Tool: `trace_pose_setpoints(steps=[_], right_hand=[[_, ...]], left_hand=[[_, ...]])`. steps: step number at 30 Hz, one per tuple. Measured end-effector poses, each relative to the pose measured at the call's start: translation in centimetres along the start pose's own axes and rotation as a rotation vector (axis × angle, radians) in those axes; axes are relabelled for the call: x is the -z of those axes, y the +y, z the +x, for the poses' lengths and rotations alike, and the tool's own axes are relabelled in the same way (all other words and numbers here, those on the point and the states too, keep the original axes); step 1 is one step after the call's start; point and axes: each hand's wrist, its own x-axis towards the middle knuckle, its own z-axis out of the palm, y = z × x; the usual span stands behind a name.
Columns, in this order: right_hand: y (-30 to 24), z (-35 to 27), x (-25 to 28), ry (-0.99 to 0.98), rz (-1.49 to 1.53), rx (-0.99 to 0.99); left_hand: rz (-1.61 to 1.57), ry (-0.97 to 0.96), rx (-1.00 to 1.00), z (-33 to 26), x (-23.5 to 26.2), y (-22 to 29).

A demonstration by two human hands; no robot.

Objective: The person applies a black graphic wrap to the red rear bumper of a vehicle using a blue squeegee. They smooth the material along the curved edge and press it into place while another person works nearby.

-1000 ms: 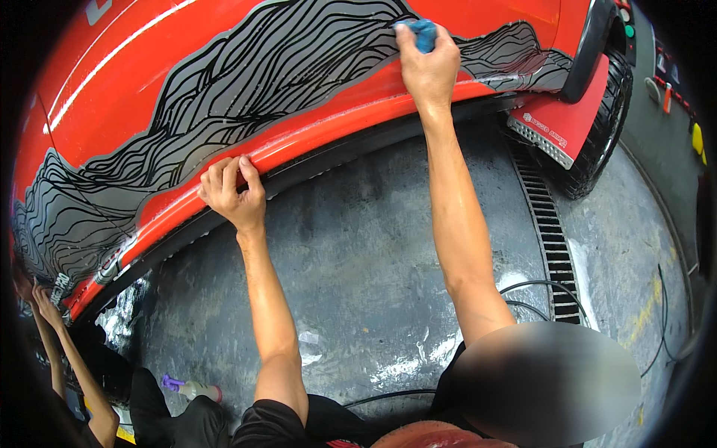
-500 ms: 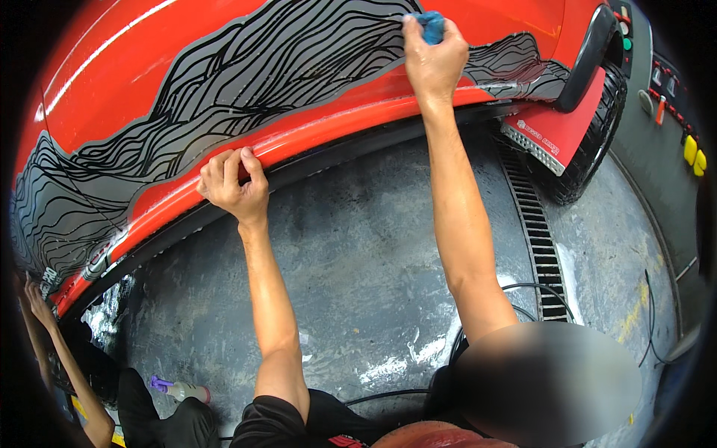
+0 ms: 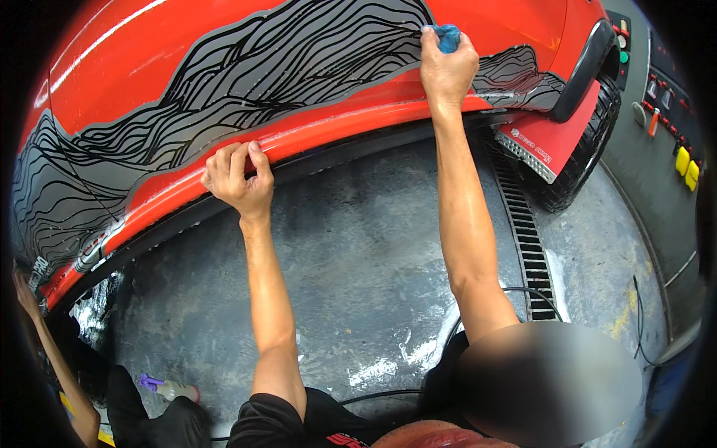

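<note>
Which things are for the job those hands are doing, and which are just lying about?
Job in hand:
- blue wad, held in the right hand
- red car, with the left hand against it

Seemingly just about:
- purple-topped bottle, on the floor
- black hose or cable
- yellow things by the wall

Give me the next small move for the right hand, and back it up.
Probably slide the blue wad a little to the left, over the gray patterned graphic. The right hand pinches the wad by the graphic's right edge, and the left hand rests lower, on the red sill, seemingly clear of that path.
</note>
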Motion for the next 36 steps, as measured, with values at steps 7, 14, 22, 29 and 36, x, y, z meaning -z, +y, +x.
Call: trace_pose_setpoints(steps=[7,14,22,29,36], right_hand=[[-0.1,-0.3,-1.2,0.037,0.012,0.03],[0.2,0.9,-0.9,0.035,0.025,-0.028],[-1.5,0.8,-1.6,0.003,-0.004,0.089],[-0.3,1.6,-1.4,-0.031,-0.028,0.046],[-0.8,1.9,-1.4,-0.034,0.003,0.04]], left_hand=[[-0.009,0.006,0.004,-0.1,-0.2,0.1],[-0.03,0.006,0.01,-0.1,-0.1,0.0],[-0.03,0.011,0.028,-0.2,0.1,0.0],[-0.046,0.019,0.04,-0.2,0.1,0.0],[-0.058,0.035,0.05,0.0,-0.2,0.1]])
